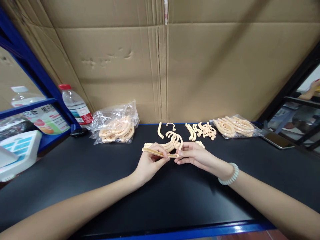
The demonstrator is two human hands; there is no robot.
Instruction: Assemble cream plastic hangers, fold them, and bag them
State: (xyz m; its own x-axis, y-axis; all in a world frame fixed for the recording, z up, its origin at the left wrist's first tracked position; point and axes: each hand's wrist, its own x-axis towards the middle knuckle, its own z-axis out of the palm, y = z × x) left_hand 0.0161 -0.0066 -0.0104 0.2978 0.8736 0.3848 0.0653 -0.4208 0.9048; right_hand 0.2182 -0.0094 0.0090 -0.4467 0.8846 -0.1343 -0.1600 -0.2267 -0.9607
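Note:
Near the middle of the table my left hand (149, 164) pinches a beige curved hanger arm (155, 152) between thumb and fingers. My right hand (196, 156) is closed at the other end of this arm, where a beige hanger hook (181, 144) rises from its fingertips. The arm and the hook meet there; I cannot tell whether they are joined. Just behind both hands lie several hangers with hooks (170, 145), partly hidden by the fingers. Further back are a loose hanger arm (160, 130) and a single hook (171, 126).
At the back right lie several loose arms (191, 132) and a pile of hooks (208, 130). Plastic bags of beige parts sit at left (117, 130) and right (233, 126). A phone (278, 139) rests far right. A red-capped bottle (76, 105) stands by the blue frame (50, 80). Cardboard (212, 66) walls the back.

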